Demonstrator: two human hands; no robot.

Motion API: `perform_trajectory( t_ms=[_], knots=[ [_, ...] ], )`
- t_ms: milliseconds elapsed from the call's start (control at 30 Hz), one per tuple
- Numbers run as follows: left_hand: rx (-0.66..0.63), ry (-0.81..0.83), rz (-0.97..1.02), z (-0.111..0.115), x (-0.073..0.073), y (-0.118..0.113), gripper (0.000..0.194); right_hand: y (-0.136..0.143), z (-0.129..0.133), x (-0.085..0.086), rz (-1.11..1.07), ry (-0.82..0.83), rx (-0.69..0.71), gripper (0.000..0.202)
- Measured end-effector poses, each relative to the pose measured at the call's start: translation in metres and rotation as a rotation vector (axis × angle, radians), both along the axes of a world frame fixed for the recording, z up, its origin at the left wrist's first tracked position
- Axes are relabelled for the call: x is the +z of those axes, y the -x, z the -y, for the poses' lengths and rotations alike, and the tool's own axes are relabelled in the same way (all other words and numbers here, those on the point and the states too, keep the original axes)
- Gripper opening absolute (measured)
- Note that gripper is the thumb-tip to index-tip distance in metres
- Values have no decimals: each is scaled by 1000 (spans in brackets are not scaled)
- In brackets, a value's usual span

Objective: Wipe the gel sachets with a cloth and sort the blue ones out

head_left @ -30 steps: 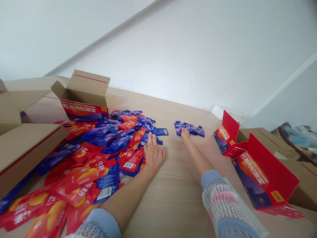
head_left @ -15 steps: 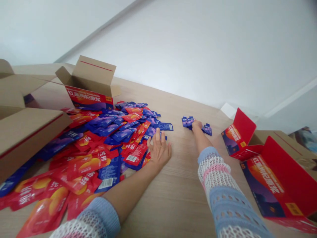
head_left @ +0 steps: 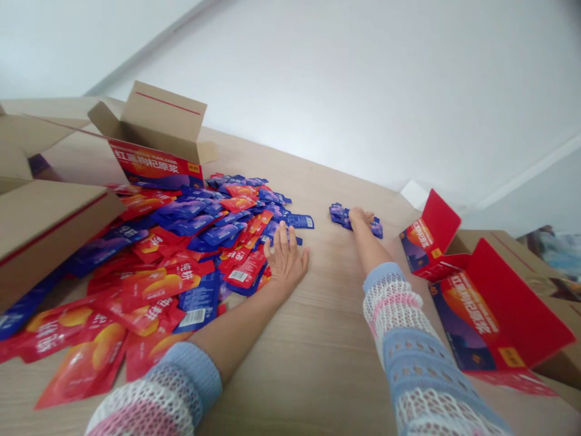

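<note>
My left hand (head_left: 287, 263) lies open at the right edge of a large pile of red and blue sachets, its fingers spread. Under and beside its fingertips are a blue sachet (head_left: 300, 221) and a red sachet with a white barcode label (head_left: 247, 267). Further right, my right hand (head_left: 361, 217) rests on a small group of blue sachets (head_left: 340, 216), which stick out on both sides of it. Its fingers look spread over them, though the fingertips are partly hidden.
An open red printed carton (head_left: 157, 166) stands behind the pile. Brown cardboard (head_left: 59, 218) overhangs the pile at left. On the right are two open red cartons, a smaller one (head_left: 420, 245) and a larger one (head_left: 472, 321). A white wall (head_left: 340, 91) bounds the table's far side.
The view has shifted slightly. My right hand has gone from a closed shape to looser, spread fingers over the small blue group. My left hand stays spread by the pile.
</note>
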State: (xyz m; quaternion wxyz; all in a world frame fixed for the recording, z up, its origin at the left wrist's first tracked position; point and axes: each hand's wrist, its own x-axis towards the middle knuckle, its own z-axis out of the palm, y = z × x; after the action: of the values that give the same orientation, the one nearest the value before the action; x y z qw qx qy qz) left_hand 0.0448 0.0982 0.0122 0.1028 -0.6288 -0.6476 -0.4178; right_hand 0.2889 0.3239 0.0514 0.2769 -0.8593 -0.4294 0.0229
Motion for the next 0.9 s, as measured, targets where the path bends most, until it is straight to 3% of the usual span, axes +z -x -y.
perform_trajectory(
  t_ms=[300, 400, 600, 900],
  knots=[
    [17, -20, -4, -2, -6, 0, 69, 41, 6, -36, 121, 120, 226, 54],
    [8, -26, -8, -3, -6, 0, 69, 38, 13, -44, 224, 115, 284, 55],
    [-12, -32, 1, -3, -6, -1, 71, 16, 16, -38, 349, -2, 203, 63],
    [-23, 34, 37, 1, 2, 0, 70, 11, 30, -47, 415, 43, 315, 63]
  ],
)
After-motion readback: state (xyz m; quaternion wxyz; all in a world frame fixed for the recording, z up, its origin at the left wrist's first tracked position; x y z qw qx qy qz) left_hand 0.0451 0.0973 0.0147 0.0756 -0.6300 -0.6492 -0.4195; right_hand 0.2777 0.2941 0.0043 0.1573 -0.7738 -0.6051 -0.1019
